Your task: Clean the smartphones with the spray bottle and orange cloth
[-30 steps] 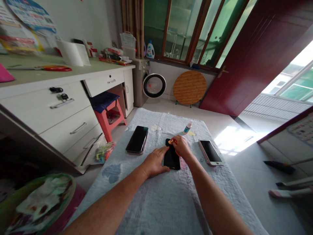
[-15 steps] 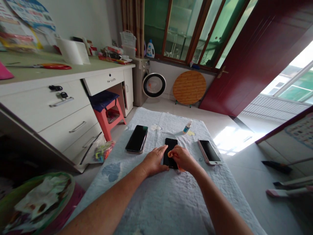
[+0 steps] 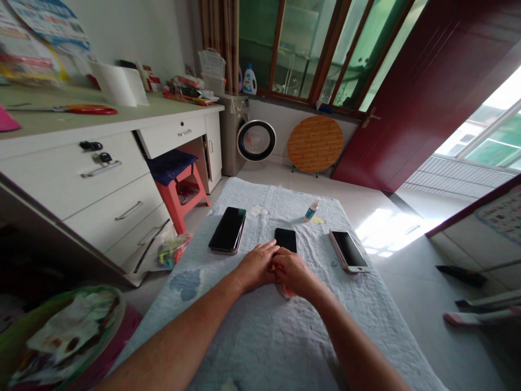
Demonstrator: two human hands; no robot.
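Observation:
A black smartphone [image 3: 286,238] lies face up on the cloth-covered table, its lower part hidden beneath my hands. My left hand [image 3: 256,265] holds the phone along its left side, fingers reaching toward the screen. Over the phone's lower half, my right hand [image 3: 294,272] is closed on an orange cloth [image 3: 288,292], which shows only below the palm. The two hands touch, so the fingertips are partly hidden. To the left rests a stack of dark phones [image 3: 228,230]. A white-framed phone [image 3: 349,252] lies to the right, and a small spray bottle [image 3: 311,210] stands behind.
A pale blue cloth [image 3: 244,336] covers the table. Left of it are a waste bin [image 3: 118,320], a red stool [image 3: 176,187] and a white drawer desk [image 3: 106,201]. Farther back are an open washing machine door [image 3: 256,140] and a round wooden tabletop [image 3: 315,145].
My right hand has slid left and down the phone with the orange cloth, now meeting my left hand. The left hand stays at the phone's left side.

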